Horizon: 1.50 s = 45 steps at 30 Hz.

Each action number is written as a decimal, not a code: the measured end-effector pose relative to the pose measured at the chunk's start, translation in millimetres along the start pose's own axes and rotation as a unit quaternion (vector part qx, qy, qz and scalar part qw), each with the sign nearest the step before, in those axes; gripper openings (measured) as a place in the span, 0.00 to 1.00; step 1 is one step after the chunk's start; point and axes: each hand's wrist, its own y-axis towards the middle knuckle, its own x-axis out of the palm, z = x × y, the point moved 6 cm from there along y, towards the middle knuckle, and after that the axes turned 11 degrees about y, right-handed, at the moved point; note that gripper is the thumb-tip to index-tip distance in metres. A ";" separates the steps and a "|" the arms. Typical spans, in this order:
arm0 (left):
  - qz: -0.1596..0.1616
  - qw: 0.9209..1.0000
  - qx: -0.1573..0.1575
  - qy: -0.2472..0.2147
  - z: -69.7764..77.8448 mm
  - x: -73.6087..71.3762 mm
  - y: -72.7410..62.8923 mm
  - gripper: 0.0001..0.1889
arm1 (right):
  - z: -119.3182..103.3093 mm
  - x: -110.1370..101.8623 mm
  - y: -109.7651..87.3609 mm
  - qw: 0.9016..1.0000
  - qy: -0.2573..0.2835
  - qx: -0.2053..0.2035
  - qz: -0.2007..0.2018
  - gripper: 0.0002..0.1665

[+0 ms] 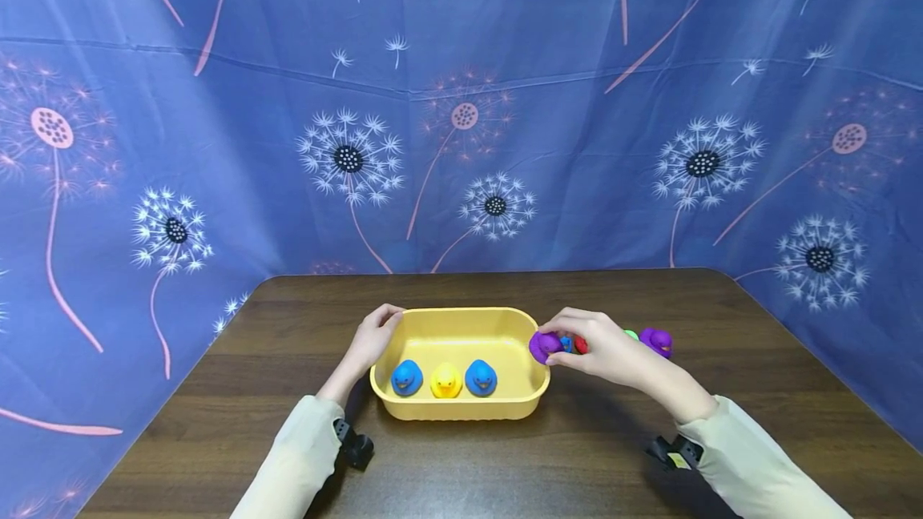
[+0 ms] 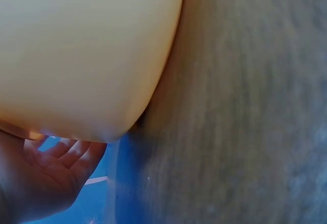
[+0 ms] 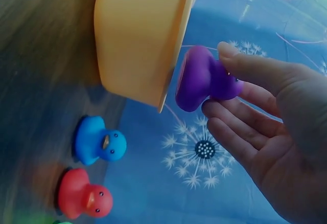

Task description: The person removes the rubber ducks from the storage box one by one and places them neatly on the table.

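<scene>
My right hand (image 1: 593,344) pinches a purple rubber duck (image 1: 545,348) between thumb and fingers, right at the right rim of the yellow tub (image 1: 461,408). In the right wrist view the purple duck (image 3: 196,78) is clear of the table, beside the tub wall (image 3: 140,40). My left hand (image 1: 375,336) rests at the tub's back left corner; the left wrist view shows its fingers (image 2: 87,162) spread against the outer wall, the fingertips hidden. Inside the tub sit a blue duck (image 1: 407,377), a yellow duck (image 1: 446,380) and another blue duck (image 1: 481,377) in a row.
Right of the tub stand a blue duck (image 3: 97,141) and a red duck (image 3: 84,193), partly behind my right hand in the head view. Farther right are a green thing (image 1: 631,335), mostly hidden, and another purple duck (image 1: 658,341). A dandelion-patterned blue cloth (image 1: 577,142) hangs behind the wooden table (image 1: 447,471).
</scene>
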 end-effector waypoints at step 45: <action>0.008 1.000 0.026 -0.009 0.7 -1.8 -1.1 0.15 | 28.4 14.6 -44.1 0.997 -0.019 0.049 -0.058 0.19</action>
